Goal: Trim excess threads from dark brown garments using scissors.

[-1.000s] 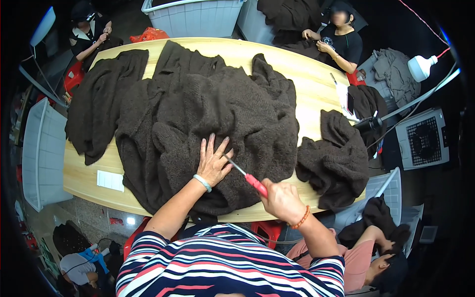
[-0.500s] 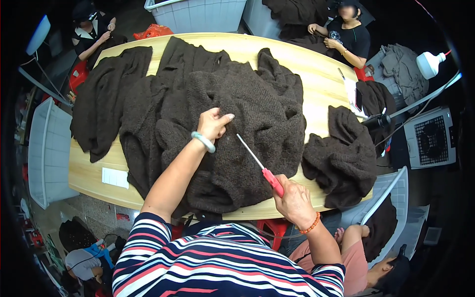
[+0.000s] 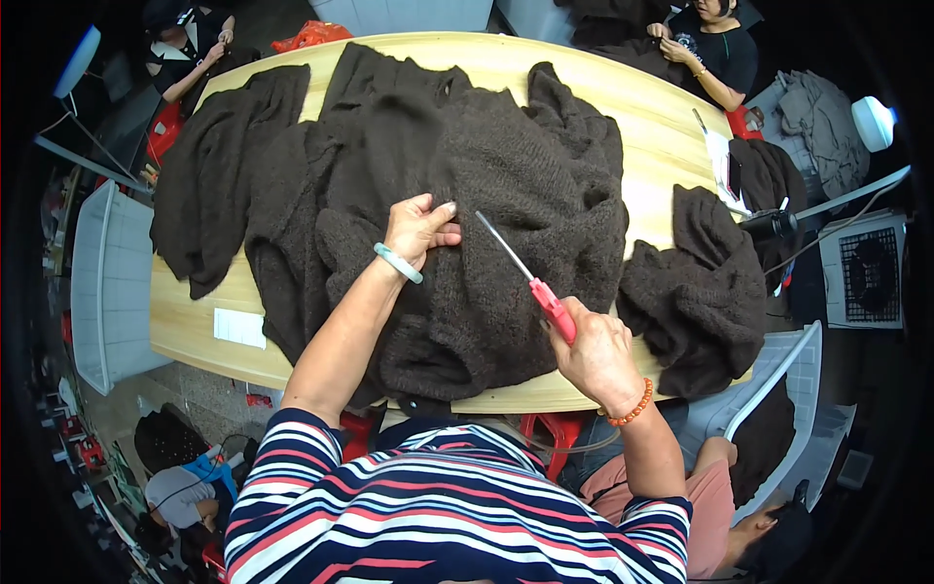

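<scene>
A large dark brown knitted garment point(image 3: 530, 175) lies rumpled over the middle of the table in front of me. My left hand point(image 3: 420, 232), with a pale green bangle at the wrist, rests on its middle, thumb and fingers closed on the knit. The fingertips partly hide the pinched spot. My right hand point(image 3: 595, 352), wearing an orange bead bracelet, is wrapped round a red-handled tool point(image 3: 551, 308) with a long thin metal shaft. Its tip points up and left over the garment, just right of my left fingers. I cannot make out the tip's shape.
More brown knits lie at the left point(image 3: 222, 175) and right point(image 3: 696, 292) of the wooden table point(image 3: 486, 54). A white paper point(image 3: 239, 328) lies at the near left edge. Co-workers sit at the far corners and near right. Pale plastic bins point(image 3: 109, 287) and a lamp point(image 3: 873, 125) flank the table.
The whole view has shifted, so the table sits higher. My left hand is a little nearer to me on the knit, which lies flatter beyond it. The tool stays in my right hand.
</scene>
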The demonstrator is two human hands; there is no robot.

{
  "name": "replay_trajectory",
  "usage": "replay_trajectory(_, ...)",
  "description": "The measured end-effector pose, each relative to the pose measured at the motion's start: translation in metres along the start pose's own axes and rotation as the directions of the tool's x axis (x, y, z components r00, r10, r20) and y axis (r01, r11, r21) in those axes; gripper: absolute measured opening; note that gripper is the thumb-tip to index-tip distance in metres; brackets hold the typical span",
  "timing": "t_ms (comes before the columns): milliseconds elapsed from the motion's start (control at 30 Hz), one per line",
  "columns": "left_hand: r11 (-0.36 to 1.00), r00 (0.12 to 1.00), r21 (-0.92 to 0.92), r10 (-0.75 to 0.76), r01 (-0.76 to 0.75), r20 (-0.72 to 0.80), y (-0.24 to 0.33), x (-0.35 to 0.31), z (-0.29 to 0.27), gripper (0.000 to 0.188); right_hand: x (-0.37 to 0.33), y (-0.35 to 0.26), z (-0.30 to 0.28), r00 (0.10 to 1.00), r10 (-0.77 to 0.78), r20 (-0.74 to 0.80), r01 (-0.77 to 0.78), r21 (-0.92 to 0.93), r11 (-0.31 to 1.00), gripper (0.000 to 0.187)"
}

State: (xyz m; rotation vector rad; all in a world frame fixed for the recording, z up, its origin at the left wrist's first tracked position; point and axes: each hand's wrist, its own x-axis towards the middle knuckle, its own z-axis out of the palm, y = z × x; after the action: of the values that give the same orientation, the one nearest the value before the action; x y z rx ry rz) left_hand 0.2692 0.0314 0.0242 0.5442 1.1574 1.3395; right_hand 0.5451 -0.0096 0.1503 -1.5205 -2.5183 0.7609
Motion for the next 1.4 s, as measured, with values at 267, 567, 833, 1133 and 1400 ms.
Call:
replay_trajectory(267, 0.959, 0.952, -0.096, -0.246, 0.266, 0.182, 0.003, -0.044, -0.005, 0.018, -0.029, 0.013, 0.004, 0.999, 0.012, 0.038, -0.012, 0.006, 1.0, 0.015)
replay_trajectory(567, 0.964, 0.991, -0.245, -0.074, 0.099, 0.11, -0.023, -0.042, -0.015, 0.007, -0.037, -0.003, 0.004, 0.985, -0.029, 0.171, 0.042, -0.074, 0.996, 0.013)
replay_trajectory(833, 0.94, 0.991, -0.317, -0.109, 0.127, 0.073, -0.016, -0.06, -0.013, 0.01, -0.035, 0.003, 0.007, 0.992, -0.008, 0.124, 0.012, -0.033, 0.999, 0.012)
replay_trajectory(1133, 0.978, 0.98, -0.056, -0.201, 0.201, 0.018, -0.028, -0.052, -0.024, 0.02, -0.057, 0.005, 0.011, 0.957, -0.053, 0.287, 0.071, -0.053, 0.996, 0.015)
replay_trajectory(1400, 0.804, 0.985, 0.592, 0.14, -0.051, -0.105, -0.078, -0.145, -0.023, 0.022, -0.07, 0.028, 0.018, 0.998, -0.047, 0.049, 0.042, 0.112, 0.993, 0.024)
